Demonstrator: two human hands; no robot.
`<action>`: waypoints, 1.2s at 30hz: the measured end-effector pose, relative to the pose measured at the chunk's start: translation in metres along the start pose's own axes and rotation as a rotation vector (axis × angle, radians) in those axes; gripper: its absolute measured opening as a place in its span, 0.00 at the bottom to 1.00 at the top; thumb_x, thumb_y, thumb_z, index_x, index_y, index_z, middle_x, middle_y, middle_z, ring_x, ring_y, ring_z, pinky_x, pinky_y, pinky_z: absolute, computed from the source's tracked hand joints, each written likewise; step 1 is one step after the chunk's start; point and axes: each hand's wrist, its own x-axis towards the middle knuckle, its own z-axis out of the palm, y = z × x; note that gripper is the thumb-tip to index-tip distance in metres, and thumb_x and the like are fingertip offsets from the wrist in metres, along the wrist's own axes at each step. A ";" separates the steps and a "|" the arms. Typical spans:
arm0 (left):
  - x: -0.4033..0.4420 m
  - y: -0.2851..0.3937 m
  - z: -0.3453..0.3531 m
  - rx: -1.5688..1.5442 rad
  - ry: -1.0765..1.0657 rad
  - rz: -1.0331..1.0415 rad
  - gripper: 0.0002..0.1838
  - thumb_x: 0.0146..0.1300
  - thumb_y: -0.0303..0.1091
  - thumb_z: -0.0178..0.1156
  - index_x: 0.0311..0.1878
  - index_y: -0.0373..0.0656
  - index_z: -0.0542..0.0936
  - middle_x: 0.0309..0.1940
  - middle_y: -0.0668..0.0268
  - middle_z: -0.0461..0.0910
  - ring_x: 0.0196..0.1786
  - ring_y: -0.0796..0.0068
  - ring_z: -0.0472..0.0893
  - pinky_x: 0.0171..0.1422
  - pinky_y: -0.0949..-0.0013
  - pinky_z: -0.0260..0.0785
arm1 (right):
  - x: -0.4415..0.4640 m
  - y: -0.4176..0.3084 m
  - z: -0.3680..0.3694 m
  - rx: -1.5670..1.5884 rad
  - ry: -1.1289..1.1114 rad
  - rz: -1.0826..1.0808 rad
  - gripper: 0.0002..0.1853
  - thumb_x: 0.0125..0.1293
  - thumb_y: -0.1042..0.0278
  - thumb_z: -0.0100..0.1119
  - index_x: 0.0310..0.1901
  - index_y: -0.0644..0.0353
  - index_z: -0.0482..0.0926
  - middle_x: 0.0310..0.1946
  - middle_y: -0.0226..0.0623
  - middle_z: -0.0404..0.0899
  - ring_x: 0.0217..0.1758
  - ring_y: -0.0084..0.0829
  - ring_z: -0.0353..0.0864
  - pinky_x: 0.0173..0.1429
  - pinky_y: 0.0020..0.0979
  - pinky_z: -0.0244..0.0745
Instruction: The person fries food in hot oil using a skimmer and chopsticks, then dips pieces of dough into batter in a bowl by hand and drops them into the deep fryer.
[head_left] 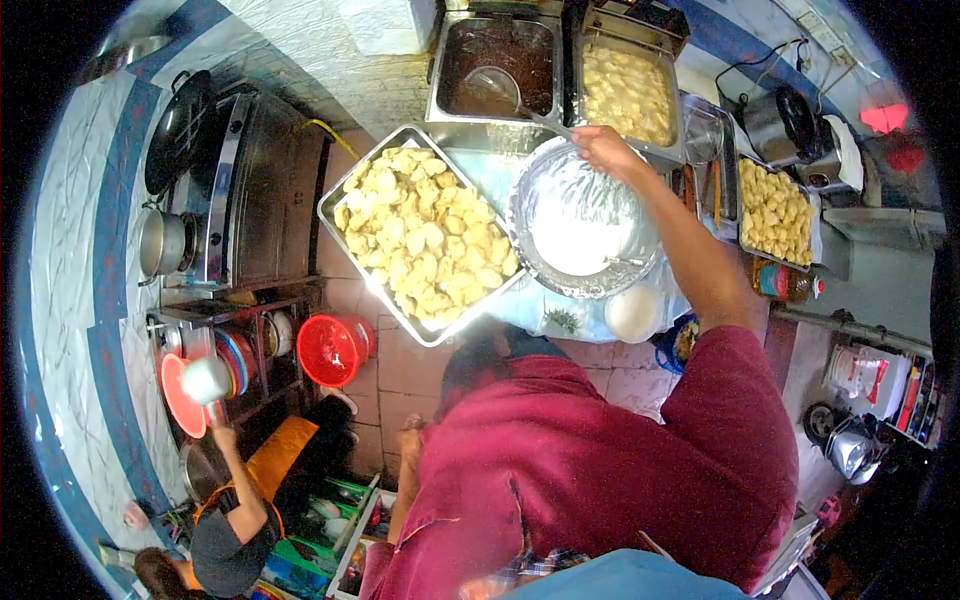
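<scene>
My right hand is closed around the long handle of a round skimmer. The skimmer's head rests in the dark oil of the left fryer. Below my right forearm sits a large metal bowl of white batter, its inner wall smeared. A metal tray heaped with pale yellow, battered-looking pieces stands to the left of the bowl. Down beside my body, my left hand hangs partly in view, near no work item; its fingers are too unclear to read.
Pale pieces fill the right fryer. Another tray of pieces lies at the right. A white bowl stands near the batter bowl. A red bucket is on the floor. At lower left, another person holds a light pot.
</scene>
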 end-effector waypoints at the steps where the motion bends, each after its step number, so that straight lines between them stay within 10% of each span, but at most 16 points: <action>1: 0.002 -0.003 -0.001 0.028 0.016 -0.001 0.10 0.68 0.40 0.55 0.35 0.44 0.78 0.31 0.74 0.74 0.35 0.78 0.72 0.40 0.67 0.66 | 0.006 0.000 0.003 0.161 -0.038 0.073 0.02 0.71 0.67 0.53 0.41 0.53 0.74 0.20 0.25 0.67 0.13 0.14 0.55 0.14 0.21 0.45; 7: -0.034 0.053 0.014 0.136 0.074 -0.146 0.12 0.67 0.41 0.57 0.36 0.42 0.78 0.31 0.72 0.73 0.36 0.76 0.73 0.42 0.68 0.67 | 0.031 -0.003 -0.003 0.686 -0.126 0.234 0.04 0.70 0.68 0.55 0.40 0.50 0.69 0.20 0.25 0.66 0.13 0.13 0.53 0.13 0.19 0.45; 9: -0.044 0.065 0.018 0.075 0.080 -0.125 0.13 0.66 0.42 0.58 0.36 0.41 0.78 0.32 0.71 0.74 0.36 0.76 0.73 0.42 0.67 0.67 | 0.036 -0.023 -0.011 0.362 0.020 0.116 0.14 0.72 0.67 0.52 0.57 0.51 0.71 0.21 0.22 0.64 0.15 0.13 0.55 0.15 0.18 0.48; 15: -0.037 0.049 0.011 0.145 0.062 -0.065 0.14 0.66 0.42 0.58 0.37 0.39 0.79 0.33 0.67 0.78 0.35 0.73 0.75 0.41 0.64 0.69 | 0.113 -0.006 -0.088 -0.813 0.379 -0.811 0.16 0.70 0.63 0.48 0.55 0.55 0.79 0.34 0.45 0.84 0.34 0.46 0.82 0.38 0.45 0.76; 17: -0.040 0.056 0.015 0.268 0.089 -0.098 0.13 0.66 0.41 0.57 0.38 0.39 0.80 0.34 0.66 0.80 0.35 0.72 0.76 0.41 0.63 0.69 | 0.043 -0.054 -0.055 -1.304 0.477 -0.521 0.16 0.69 0.66 0.46 0.52 0.54 0.80 0.36 0.50 0.84 0.37 0.52 0.82 0.44 0.49 0.78; 21: -0.016 0.025 0.003 0.146 -0.012 0.053 0.12 0.67 0.38 0.56 0.37 0.39 0.79 0.34 0.64 0.80 0.36 0.71 0.77 0.41 0.63 0.69 | 0.023 -0.029 -0.038 -1.246 0.367 -0.392 0.15 0.70 0.63 0.47 0.54 0.49 0.79 0.38 0.55 0.81 0.41 0.58 0.80 0.46 0.53 0.73; 27: -0.010 0.019 0.009 0.050 -0.024 0.027 0.11 0.68 0.37 0.56 0.35 0.40 0.80 0.31 0.65 0.79 0.34 0.72 0.76 0.40 0.64 0.69 | 0.012 0.027 -0.021 -0.440 0.134 -0.276 0.10 0.71 0.66 0.50 0.43 0.61 0.79 0.23 0.37 0.77 0.24 0.31 0.75 0.28 0.33 0.69; 28: -0.011 0.018 0.007 0.055 -0.033 0.028 0.12 0.68 0.38 0.56 0.35 0.39 0.80 0.30 0.66 0.79 0.33 0.72 0.76 0.40 0.65 0.69 | -0.026 -0.014 0.004 -0.333 0.132 -0.073 0.07 0.71 0.68 0.52 0.39 0.62 0.77 0.21 0.27 0.70 0.17 0.17 0.62 0.19 0.24 0.57; 36: -0.030 0.049 0.015 0.002 -0.047 0.118 0.14 0.69 0.41 0.57 0.35 0.38 0.78 0.28 0.68 0.77 0.32 0.75 0.75 0.38 0.66 0.68 | 0.031 0.005 0.013 0.803 -0.201 0.312 0.05 0.72 0.70 0.51 0.39 0.51 0.66 0.22 0.27 0.67 0.14 0.15 0.57 0.13 0.19 0.49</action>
